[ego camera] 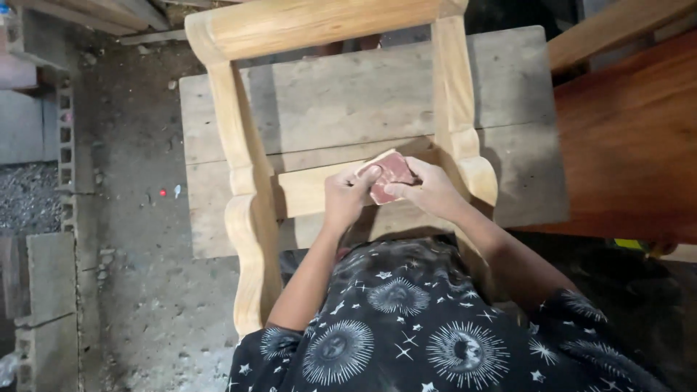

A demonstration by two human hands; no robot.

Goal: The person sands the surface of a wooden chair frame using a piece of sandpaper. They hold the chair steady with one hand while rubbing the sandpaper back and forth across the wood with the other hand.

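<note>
Both of your hands meet on one small thing: a folded reddish-brown sheet of sandpaper (393, 174), which sits just above your knuckles against the bare pale wooden chair frame (250, 210). Nearest you, your dark star-and-sun printed shirt (406, 334) fills the bottom of the view, and both forearms rise from it and converge towards the middle.

Your left hand (348, 197) pinches the paper's left edge, fingers closed on it, thumb up by its top corner. Your right hand (430, 190) comes in from the right, its grip also clamped on the paper, fingertips laid across the lower face. The paper lies slightly to the right of centre, so your right hand covers more of it. Its long axis runs diagonally, upper left to lower right.

Under the paper, the frame's lower crossrail (308, 192) runs left to right between two carved uprights. Beyond it lies the grey weathered plank table (363, 94) carrying the frame, with a red-brown polished wooden board (632, 145) at the right and dusty concrete floor (131, 218) at the left.
</note>
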